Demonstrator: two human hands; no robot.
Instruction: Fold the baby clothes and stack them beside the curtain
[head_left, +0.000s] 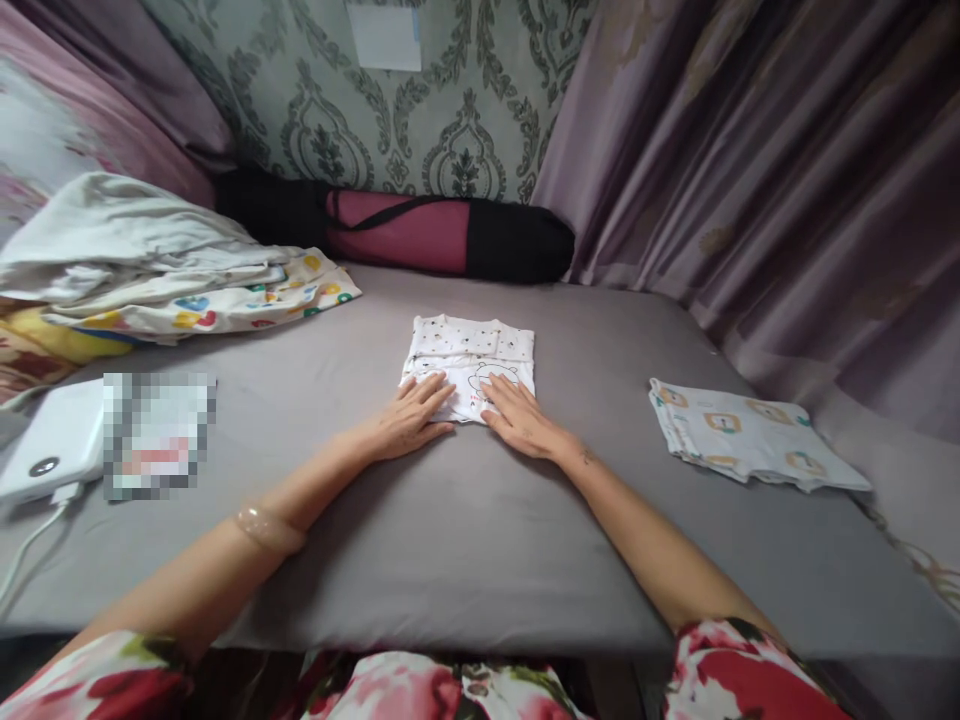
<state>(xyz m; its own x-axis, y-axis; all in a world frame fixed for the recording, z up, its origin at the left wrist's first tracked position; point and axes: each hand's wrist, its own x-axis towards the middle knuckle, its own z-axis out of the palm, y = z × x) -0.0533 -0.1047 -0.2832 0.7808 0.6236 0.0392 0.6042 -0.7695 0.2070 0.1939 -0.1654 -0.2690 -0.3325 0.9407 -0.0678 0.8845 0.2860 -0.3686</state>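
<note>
A small white garment [472, 345] with a dotted print and a cartoon drawing lies folded in the middle of the grey sheet. My left hand [409, 415] rests flat on its near left corner, fingers stretched out. On the near right part, partly over the cartoon figure, my right hand [521, 415] lies flat with its fingers extended. Both palms face down and neither hand grips the cloth. What kind of garment it is cannot be made out.
Another folded printed cloth [750, 435] lies to the right. At left are a heap of clothes [142, 250], a white power bank [56, 440] with a cable, and a blurred-out item [157, 435]. A black and maroon long bag [405, 232] lies along the wall; curtains [675, 150] hang right.
</note>
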